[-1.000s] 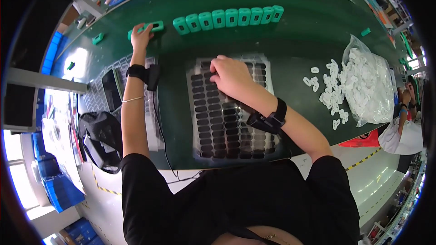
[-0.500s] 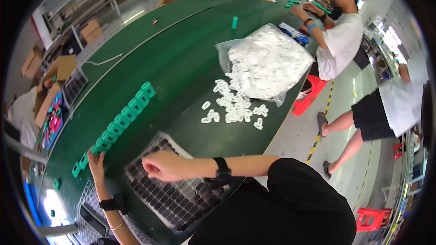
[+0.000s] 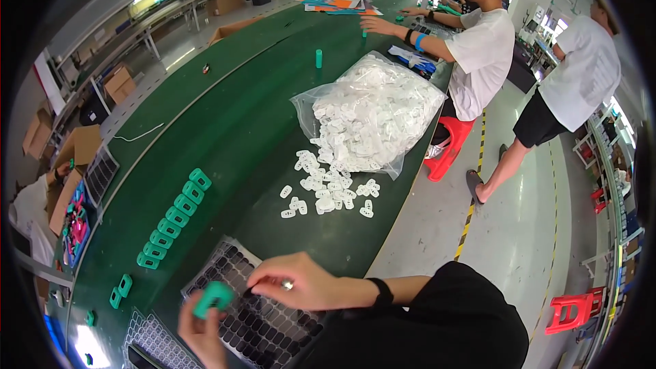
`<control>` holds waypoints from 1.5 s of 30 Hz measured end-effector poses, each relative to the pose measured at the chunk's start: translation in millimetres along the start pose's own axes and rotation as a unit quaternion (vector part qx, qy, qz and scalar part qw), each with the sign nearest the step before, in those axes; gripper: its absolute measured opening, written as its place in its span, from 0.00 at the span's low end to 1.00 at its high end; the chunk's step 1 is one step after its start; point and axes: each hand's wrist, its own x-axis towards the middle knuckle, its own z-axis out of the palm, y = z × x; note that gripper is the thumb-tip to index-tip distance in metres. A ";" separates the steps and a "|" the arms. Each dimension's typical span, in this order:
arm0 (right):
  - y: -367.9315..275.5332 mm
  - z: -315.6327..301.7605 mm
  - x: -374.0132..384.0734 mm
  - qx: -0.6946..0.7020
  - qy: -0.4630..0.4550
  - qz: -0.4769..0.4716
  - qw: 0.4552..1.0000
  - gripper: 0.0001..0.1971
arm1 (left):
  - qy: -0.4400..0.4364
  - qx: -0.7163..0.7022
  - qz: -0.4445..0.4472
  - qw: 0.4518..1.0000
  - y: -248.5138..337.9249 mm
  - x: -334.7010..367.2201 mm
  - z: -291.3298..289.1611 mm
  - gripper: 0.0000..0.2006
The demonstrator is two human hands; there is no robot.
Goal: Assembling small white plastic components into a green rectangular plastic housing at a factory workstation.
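Note:
My left hand (image 3: 203, 331) holds a green plastic case (image 3: 214, 298) with a window in it, blurred by motion, above a sheet of black stickers (image 3: 238, 329). Just right of it, my right hand (image 3: 301, 283) is closed in a pinch over the same sheet. A small dark piece (image 3: 249, 292), like the sheet's black stickers, shows at its fingertips. Farther left, a slanting row of green cases (image 3: 177, 216) lies on the green table (image 3: 256, 143), with a separate pair of green cases (image 3: 121, 291) below its near end.
Loose white plastic pieces (image 3: 326, 188) spill beside a big clear bag of white pieces (image 3: 372, 113). A clear grid sheet (image 3: 154, 342) lies at the near left. A co-worker (image 3: 478, 44) sits on a red stool (image 3: 447, 148) at the right edge; another person (image 3: 570, 72) stands behind.
My left hand has left the row and moved right with a green case. My right hand's fingers now pinch over the sticker sheet. The seated co-worker's arm reaches farther over the table.

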 end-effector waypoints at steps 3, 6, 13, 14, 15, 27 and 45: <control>-5.3 20.0 8.1 -0.009 -0.011 -0.034 0.999 0.06 | -0.056 -0.091 -0.062 0.992 -5.1 -10.1 22.5 0.18; 0.0 26.2 10.0 -0.062 0.023 -0.109 0.992 0.04 | -0.034 -0.104 -0.060 0.992 -0.2 -11.2 33.0 0.18; 0.4 8.4 5.5 0.019 0.025 -0.037 0.999 0.02 | -0.067 -0.061 -0.093 0.992 17.6 -10.7 47.5 0.17; 0.2 5.9 6.5 0.018 0.023 -0.051 0.998 0.02 | -0.065 -0.081 -0.089 0.991 19.9 -9.9 51.3 0.17; 0.6 3.4 8.1 0.005 0.023 -0.043 0.999 0.02 | -0.054 -0.084 -0.087 0.991 18.5 -7.4 53.8 0.17; 4.2 -9.0 9.5 -0.211 -0.017 -0.123 0.970 0.08 | -0.051 -0.066 -0.053 0.995 28.6 -11.4 69.4 0.16; 9.1 -4.4 -4.5 -0.101 -0.099 0.062 0.988 0.10 | -0.084 -0.032 -0.066 0.994 14.8 -29.2 57.3 0.17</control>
